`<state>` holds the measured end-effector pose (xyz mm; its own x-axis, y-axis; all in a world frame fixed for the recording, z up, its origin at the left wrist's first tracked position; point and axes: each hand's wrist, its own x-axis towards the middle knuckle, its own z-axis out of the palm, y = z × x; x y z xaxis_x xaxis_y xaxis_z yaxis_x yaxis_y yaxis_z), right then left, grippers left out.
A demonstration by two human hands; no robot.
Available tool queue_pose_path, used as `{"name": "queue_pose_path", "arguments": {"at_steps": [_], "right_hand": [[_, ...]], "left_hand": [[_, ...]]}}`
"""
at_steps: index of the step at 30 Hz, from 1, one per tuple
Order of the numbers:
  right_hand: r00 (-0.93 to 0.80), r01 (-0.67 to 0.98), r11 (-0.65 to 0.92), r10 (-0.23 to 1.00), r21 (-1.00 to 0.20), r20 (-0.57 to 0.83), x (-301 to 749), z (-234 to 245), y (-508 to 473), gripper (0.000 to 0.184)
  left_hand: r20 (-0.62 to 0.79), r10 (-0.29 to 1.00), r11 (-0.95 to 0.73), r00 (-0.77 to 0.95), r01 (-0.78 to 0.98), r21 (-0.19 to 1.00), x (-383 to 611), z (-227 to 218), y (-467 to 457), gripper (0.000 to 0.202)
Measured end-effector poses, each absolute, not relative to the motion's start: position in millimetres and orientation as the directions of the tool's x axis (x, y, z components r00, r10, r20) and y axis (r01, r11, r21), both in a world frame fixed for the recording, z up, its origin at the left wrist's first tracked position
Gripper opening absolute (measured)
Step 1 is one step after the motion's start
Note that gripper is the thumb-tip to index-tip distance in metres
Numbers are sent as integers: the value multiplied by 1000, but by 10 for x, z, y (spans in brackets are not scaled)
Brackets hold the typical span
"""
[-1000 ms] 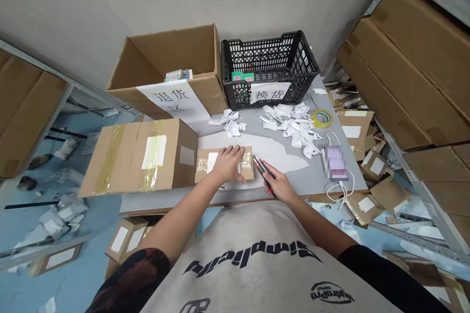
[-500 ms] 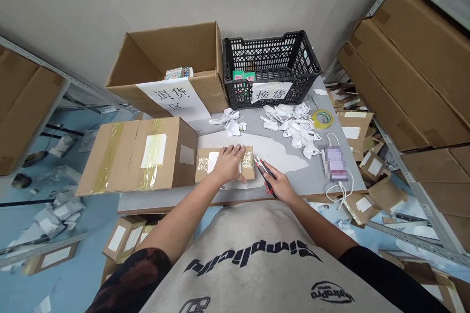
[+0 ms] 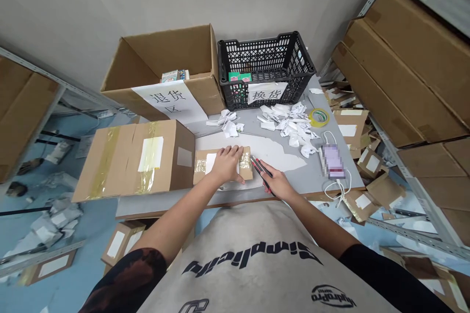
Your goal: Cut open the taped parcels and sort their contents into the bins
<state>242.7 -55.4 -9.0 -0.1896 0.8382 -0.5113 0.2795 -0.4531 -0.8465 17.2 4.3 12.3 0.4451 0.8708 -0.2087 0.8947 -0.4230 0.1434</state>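
Note:
A small taped cardboard box (image 3: 201,166) lies on the table in front of me, a white label on its top. My left hand (image 3: 228,164) spans that box from above, fingers at its far edge and thumb toward the near side, gripping it. In my right hand (image 3: 277,183) is a red and black utility knife (image 3: 261,170), fingers wrapped round it. The knife's front end points at the right end of the small box, close to its taped edge; whether it touches cannot be told.
Left of it stands a larger taped carton (image 3: 157,156). Behind are an open carton (image 3: 161,58) and a black crate (image 3: 266,66), both with paper signs. Paper scraps (image 3: 290,124), a tape roll (image 3: 318,117) and a cabled phone (image 3: 333,161) lie right on the table (image 3: 293,178).
The view has shifted slightly. The utility knife's front end has come nearer the small box's right end and its tilt has changed a little. My left hand stays on the box.

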Motion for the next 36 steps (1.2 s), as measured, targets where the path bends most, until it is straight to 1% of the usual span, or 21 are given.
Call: {"name": "queue_pose_path", "arguments": {"at_steps": [3, 8, 11, 16, 19, 23, 26, 31, 34, 36], "right_hand": [[-185, 379, -410, 845, -830, -502, 2459, -16, -529, 55], [-247, 412, -391, 822, -823, -514, 2530, 54, -503, 54], [-246, 476, -359, 822, -803, -514, 2543, 53, -530, 53], [-219, 566, -236, 880, -790, -420, 2512, 48, -620, 52], [-219, 521, -269, 875, -810, -432, 2503, 42, -645, 52], [-264, 365, -398, 823, -841, -504, 2526, 20, -658, 55], [-303, 292, -454, 791, -842, -532, 2560, 7, -673, 57], [-388, 250, -461, 758, -852, -524, 2658, 10, -653, 58], [-439, 264, -437, 739, -860, -511, 2736, 31, -624, 56], [-440, 274, -443, 731, -853, -521, 2779, 51, -616, 56]], "left_hand": [[-220, 870, -422, 442, 897, 134, 175, 124, 54, 138], [-230, 867, -423, 441, 897, 124, 176, 116, 55, 139], [-237, 868, -418, 435, 900, 122, 176, 116, 54, 139], [-235, 866, -421, 442, 897, 135, 179, 131, 67, 137], [-237, 864, -422, 444, 896, 139, 183, 147, 73, 135], [-242, 860, -429, 450, 893, 136, 182, 163, 67, 134], [-242, 862, -424, 445, 895, 135, 181, 166, 60, 131], [-260, 856, -429, 447, 895, 125, 182, 161, 58, 132], [-266, 853, -433, 449, 893, 120, 181, 158, 58, 133], [-265, 855, -429, 446, 895, 122, 178, 157, 57, 133]]}}
